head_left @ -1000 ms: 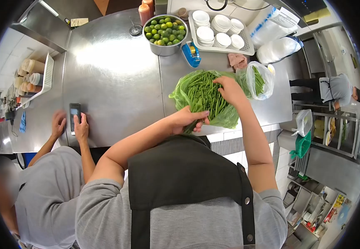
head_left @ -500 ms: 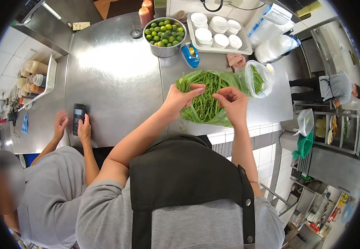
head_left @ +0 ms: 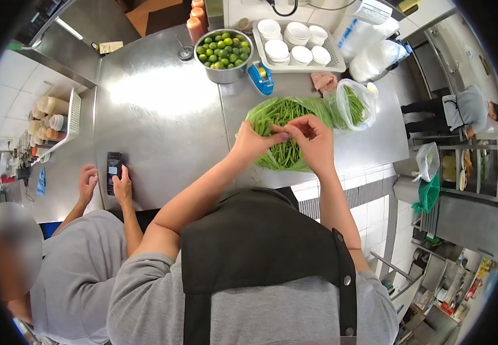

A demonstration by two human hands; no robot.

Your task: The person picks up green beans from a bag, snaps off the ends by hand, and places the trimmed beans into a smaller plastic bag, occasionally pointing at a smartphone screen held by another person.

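Observation:
A clear green-tinted plastic bag (head_left: 323, 110) full of cut green beans (head_left: 286, 154) lies open on the steel counter. Over its left side, my left hand (head_left: 253, 140) is closed round a small bunch of green beans. My right hand (head_left: 312, 140) meets it above the beans, thumb and forefinger pinched near my left fingertips; whatever sits in that pinch is too small to make out. To the right stands a second, clear bag (head_left: 368, 119) holding more green beans.
Beyond the beans are a steel pot (head_left: 226, 75) of limes, a blue tape dispenser (head_left: 261, 80), a pink cloth (head_left: 324, 82) and a crate (head_left: 338, 60) of white dishes. At left, a co-worker's hands (head_left: 123, 187) hold a phone (head_left: 112, 172). Another person (head_left: 461, 109) stands at far right.
My right hand has moved left to meet my left hand, closing the gap between them. The co-worker's left-side hand has shifted, and the view has tilted slightly.

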